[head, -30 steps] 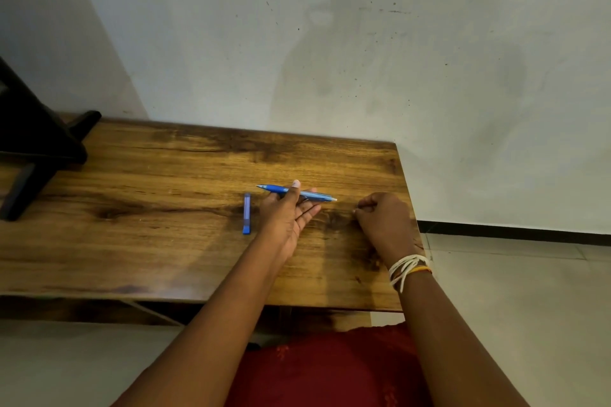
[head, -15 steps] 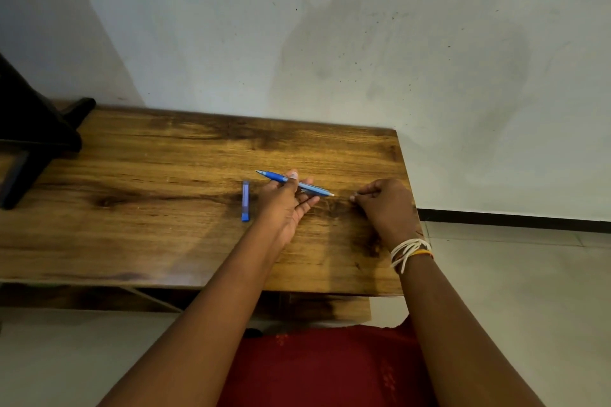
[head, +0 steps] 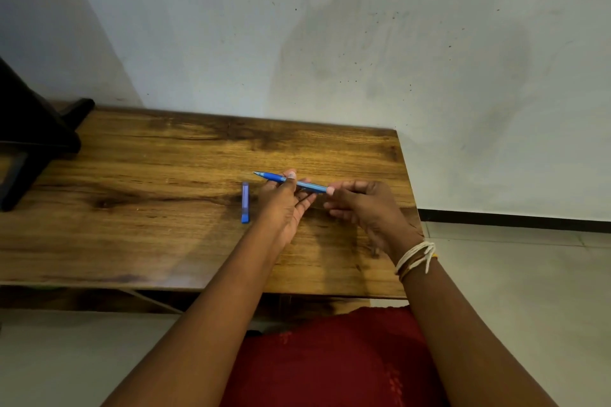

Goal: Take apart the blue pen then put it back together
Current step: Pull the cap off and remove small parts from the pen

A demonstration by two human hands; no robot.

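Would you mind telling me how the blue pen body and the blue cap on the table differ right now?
The pen body is held above the table by the left hand, with the right hand at its rear end; the cap lies untouched on the wood. The pen body is longer and runs roughly left to right, tip pointing left; the cap is shorter and points away from the person. Both are blue.

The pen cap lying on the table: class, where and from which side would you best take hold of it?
Grip the pen cap across its long sides near the middle, coming from above. It lies flat on the table, running toward and away from the person, with bare wood on its far-left side. The left hand, holding the pen, sits close on its other side.
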